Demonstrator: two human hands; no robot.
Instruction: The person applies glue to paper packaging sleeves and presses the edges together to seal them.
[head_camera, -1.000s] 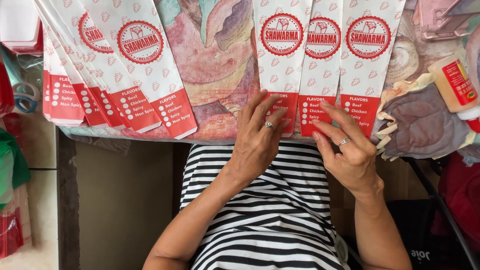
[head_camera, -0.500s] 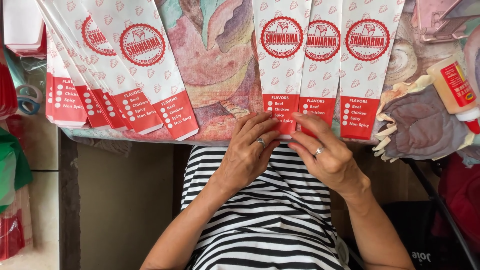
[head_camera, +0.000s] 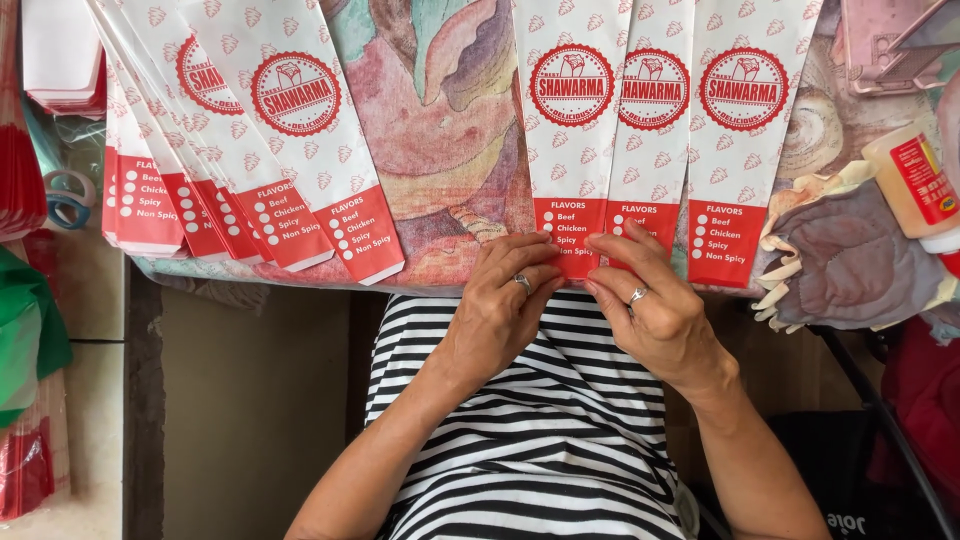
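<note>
**Paper sleeves under two hands at the table edge**

Paper sleeves run off the top of the frame, so their full length is hidden. A fanned stack (head_camera: 215, 190) at ten o'clock overlaps too tightly to count. Three separate sleeves lie side by side at twelve o'clock on the patterned cloth (head_camera: 430, 120). The left hand (head_camera: 505, 300) presses curled fingers on the red end of the first sleeve (head_camera: 570, 140), covering its lower corner; whether it pinches the paper cannot be told. The right hand (head_camera: 650, 305) lies flat, fingers extended, on the end of the middle sleeve (head_camera: 652, 130). The third sleeve (head_camera: 735, 150) sits untouched at one o'clock. A glue bottle (head_camera: 915, 190) at three o'clock is cut off.
</note>
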